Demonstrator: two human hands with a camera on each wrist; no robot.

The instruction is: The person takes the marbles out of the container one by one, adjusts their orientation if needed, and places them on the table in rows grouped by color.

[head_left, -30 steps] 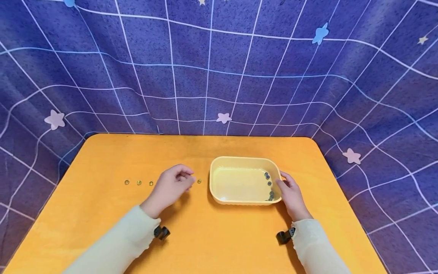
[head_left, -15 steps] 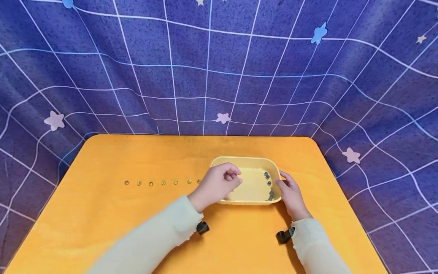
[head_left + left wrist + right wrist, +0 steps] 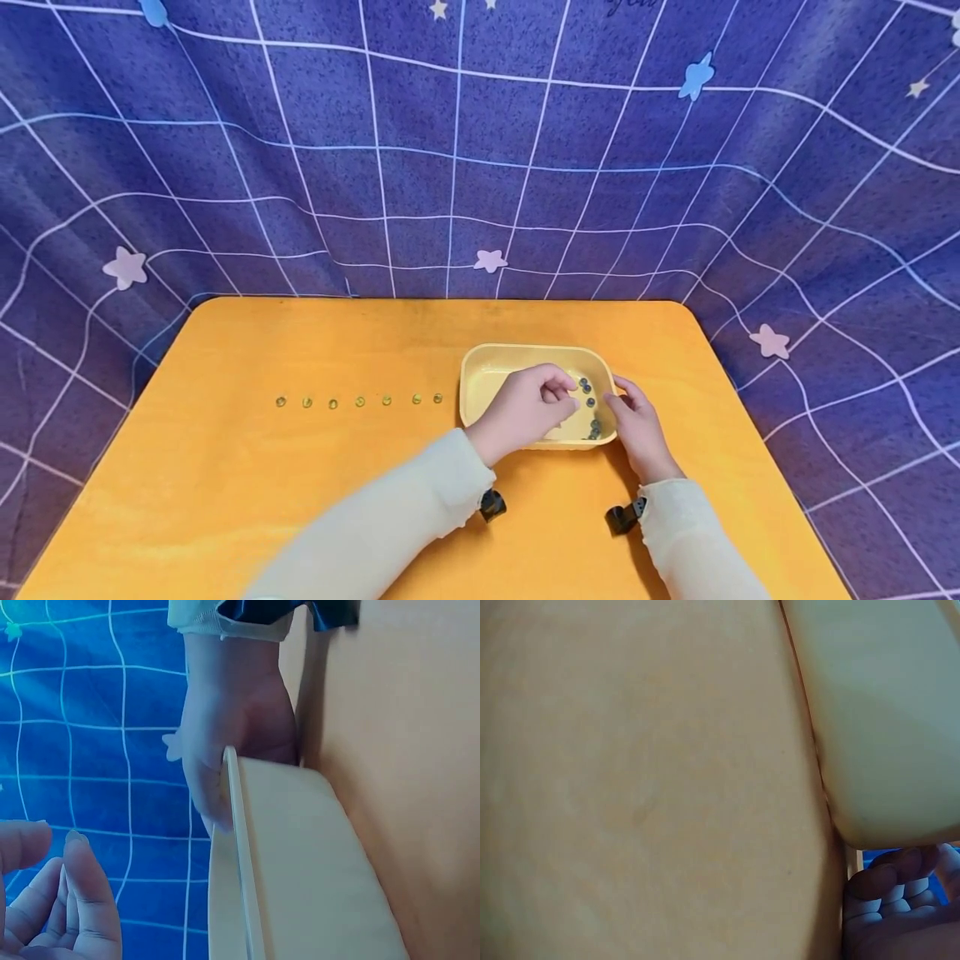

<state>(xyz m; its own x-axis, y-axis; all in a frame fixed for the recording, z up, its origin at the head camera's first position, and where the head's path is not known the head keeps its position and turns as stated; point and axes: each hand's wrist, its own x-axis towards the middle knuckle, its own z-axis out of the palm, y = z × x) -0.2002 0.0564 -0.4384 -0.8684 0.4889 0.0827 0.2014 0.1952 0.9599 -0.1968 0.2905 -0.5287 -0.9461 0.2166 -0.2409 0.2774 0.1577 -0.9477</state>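
A pale yellow rectangular tub (image 3: 483, 385) stands on the table, with several small dark round pieces (image 3: 590, 402) along its right end inside. My left hand (image 3: 525, 410) is over the tub, fingertips close to those pieces. In the left wrist view the left hand's thumb and fingers (image 3: 94, 900) are bent, with a gap between the tips and nothing held. My right hand (image 3: 641, 433) grips the tub's right end, thumb over the rim. Left of the tub, several small round see-through pieces (image 3: 360, 402) lie in a row.
The orange table (image 3: 300, 483) reaches back to a blue curtain (image 3: 420, 183) with white grid lines and stars, which also closes off both sides. Black straps with small devices (image 3: 626, 518) are on both wrists.
My left hand has moved right, from over the row of small pieces to above the tub's right part, uncovering the row. The right hand has stayed on the tub.
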